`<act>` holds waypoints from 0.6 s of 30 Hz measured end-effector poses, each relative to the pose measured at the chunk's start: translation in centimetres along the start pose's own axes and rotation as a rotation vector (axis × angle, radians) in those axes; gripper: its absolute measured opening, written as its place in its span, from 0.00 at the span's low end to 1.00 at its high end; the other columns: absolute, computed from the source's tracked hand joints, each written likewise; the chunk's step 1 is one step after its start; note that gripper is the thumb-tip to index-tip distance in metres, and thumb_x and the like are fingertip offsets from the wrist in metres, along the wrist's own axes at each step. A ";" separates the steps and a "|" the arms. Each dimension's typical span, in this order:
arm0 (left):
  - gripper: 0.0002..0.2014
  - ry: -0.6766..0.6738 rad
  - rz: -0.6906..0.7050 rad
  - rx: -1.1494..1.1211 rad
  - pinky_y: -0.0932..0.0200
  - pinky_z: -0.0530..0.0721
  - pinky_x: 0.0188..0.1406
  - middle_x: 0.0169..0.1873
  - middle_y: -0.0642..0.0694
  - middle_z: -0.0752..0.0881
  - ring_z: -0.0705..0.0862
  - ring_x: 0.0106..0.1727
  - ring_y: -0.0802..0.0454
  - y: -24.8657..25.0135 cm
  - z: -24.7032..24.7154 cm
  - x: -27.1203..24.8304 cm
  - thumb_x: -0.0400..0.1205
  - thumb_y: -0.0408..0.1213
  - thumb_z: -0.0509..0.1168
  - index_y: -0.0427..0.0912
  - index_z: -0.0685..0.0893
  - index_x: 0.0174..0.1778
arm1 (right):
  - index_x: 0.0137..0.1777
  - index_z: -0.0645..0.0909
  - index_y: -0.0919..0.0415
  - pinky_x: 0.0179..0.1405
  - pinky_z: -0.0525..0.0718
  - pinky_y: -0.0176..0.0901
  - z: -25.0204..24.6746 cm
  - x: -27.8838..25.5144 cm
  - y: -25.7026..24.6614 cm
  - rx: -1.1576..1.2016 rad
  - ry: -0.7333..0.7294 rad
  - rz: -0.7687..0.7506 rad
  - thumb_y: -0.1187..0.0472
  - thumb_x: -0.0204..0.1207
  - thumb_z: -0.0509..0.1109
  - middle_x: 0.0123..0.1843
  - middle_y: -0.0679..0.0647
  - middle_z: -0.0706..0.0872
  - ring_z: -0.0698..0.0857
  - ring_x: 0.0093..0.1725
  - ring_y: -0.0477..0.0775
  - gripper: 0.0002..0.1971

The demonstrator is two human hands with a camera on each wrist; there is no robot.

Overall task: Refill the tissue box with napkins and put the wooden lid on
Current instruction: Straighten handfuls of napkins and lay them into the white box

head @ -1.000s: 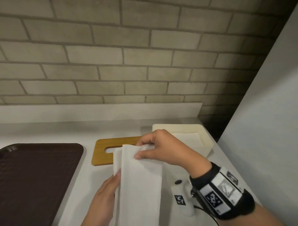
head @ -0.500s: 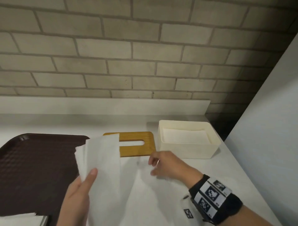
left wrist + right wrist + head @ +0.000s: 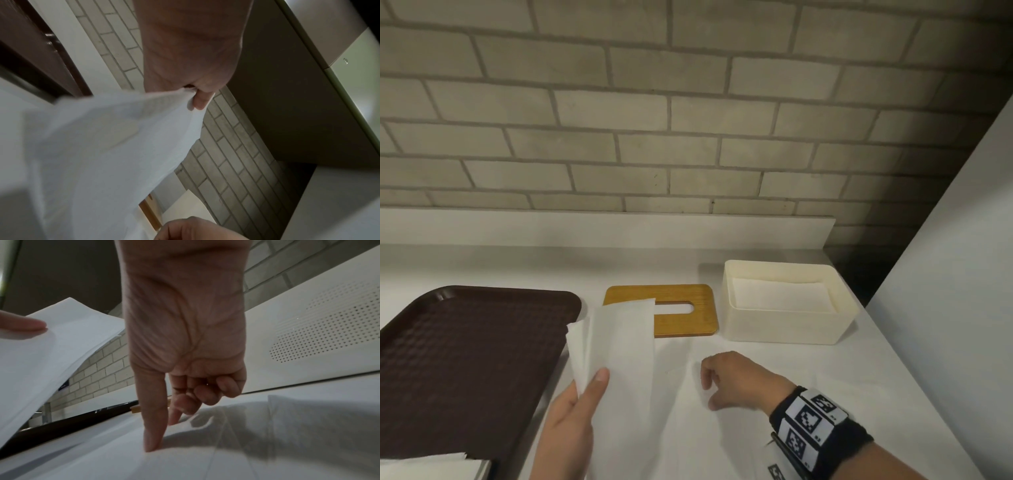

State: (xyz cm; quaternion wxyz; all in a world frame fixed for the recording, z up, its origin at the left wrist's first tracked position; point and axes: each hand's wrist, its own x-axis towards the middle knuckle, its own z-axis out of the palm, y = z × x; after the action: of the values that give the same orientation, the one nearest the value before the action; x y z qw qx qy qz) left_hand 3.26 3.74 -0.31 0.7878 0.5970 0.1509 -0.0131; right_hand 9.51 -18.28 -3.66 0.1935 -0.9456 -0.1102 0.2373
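Note:
A cream tissue box [image 3: 787,323] stands open at the back right of the counter, with white napkins lying in it. Flat to its left lies the wooden lid [image 3: 688,322] with its slot. My left hand [image 3: 594,383] pinches a few white napkins [image 3: 616,342] and holds them up off the counter; the pinch [image 3: 193,95] on the napkins [image 3: 113,138] shows in the left wrist view. The right hand [image 3: 709,387] is low on a napkin spread flat [image 3: 688,428]. Its thumb [image 3: 153,443] presses that sheet [image 3: 226,451], and the other fingers curl without holding anything.
A dark brown tray [image 3: 465,359] fills the left of the counter, with a napkin stack [image 3: 431,464] at its near edge. A brick wall rises behind, and a white panel [image 3: 945,308] closes off the right side.
My right hand let go of the napkins' top edge and came down onto the flat sheet. The left hand lifted the napkins up and to the left.

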 end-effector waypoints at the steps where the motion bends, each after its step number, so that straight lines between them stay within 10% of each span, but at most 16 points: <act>1: 0.20 0.012 -0.001 0.003 0.48 0.82 0.49 0.32 0.44 0.93 0.90 0.40 0.41 0.0 0.2 0.0 0.62 0.57 0.77 0.42 0.92 0.33 | 0.43 0.78 0.52 0.36 0.75 0.33 0.0 0.0 0.0 -0.011 0.007 -0.012 0.64 0.68 0.73 0.37 0.40 0.71 0.77 0.42 0.47 0.08; 5: 0.09 0.035 0.003 0.045 0.43 0.79 0.58 0.25 0.49 0.91 0.86 0.46 0.41 -0.1 0.4 0.3 0.82 0.32 0.62 0.42 0.86 0.38 | 0.42 0.79 0.53 0.49 0.76 0.39 0.2 0.0 0.0 -0.053 0.031 -0.014 0.62 0.68 0.76 0.49 0.48 0.70 0.75 0.49 0.50 0.08; 10: 0.09 0.051 -0.011 0.070 0.40 0.79 0.60 0.27 0.49 0.92 0.87 0.45 0.41 -0.4 0.1 0.3 0.83 0.34 0.62 0.42 0.86 0.39 | 0.63 0.73 0.57 0.56 0.81 0.49 0.7 0.1 -0.2 0.005 0.022 0.058 0.64 0.68 0.76 0.55 0.52 0.69 0.79 0.57 0.58 0.25; 18: 0.09 0.067 -0.023 0.043 0.44 0.79 0.55 0.25 0.49 0.91 0.86 0.42 0.42 -0.5 -0.1 0.4 0.83 0.33 0.62 0.40 0.86 0.39 | 0.64 0.74 0.58 0.41 0.77 0.37 0.7 -0.2 -0.5 0.183 0.068 0.095 0.70 0.69 0.74 0.49 0.51 0.75 0.77 0.49 0.48 0.24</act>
State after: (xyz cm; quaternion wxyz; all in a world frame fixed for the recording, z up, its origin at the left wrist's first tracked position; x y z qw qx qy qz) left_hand 3.49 3.79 -0.89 0.7690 0.6123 0.1838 -0.0052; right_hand 8.95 -17.68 -3.96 0.2710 -0.9357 -0.0363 0.2230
